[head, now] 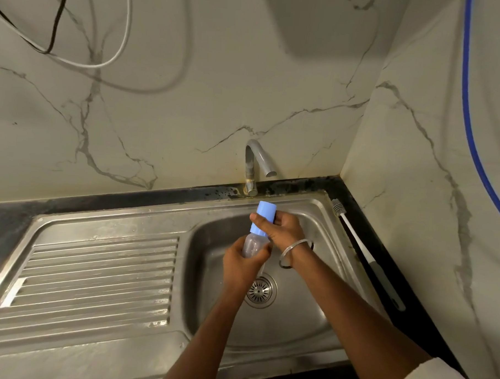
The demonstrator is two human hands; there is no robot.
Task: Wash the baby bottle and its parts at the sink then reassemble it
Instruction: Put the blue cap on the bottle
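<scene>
A: How is the baby bottle [252,245] held?
B: Tilted above the sink basin [294,320]. Its clear body is gripped by the left hand [241,265] and its blue cap [265,214] by the right hand [281,228], seemingly so the cap can be twisted while drips are caught below.

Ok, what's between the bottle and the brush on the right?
In the head view, the right hand gripping the bottle's blue cap, then bare sink.

Dim warm light; glare on sink [102,271]; soft shadows on wall; wide-angle edge bending.
</scene>
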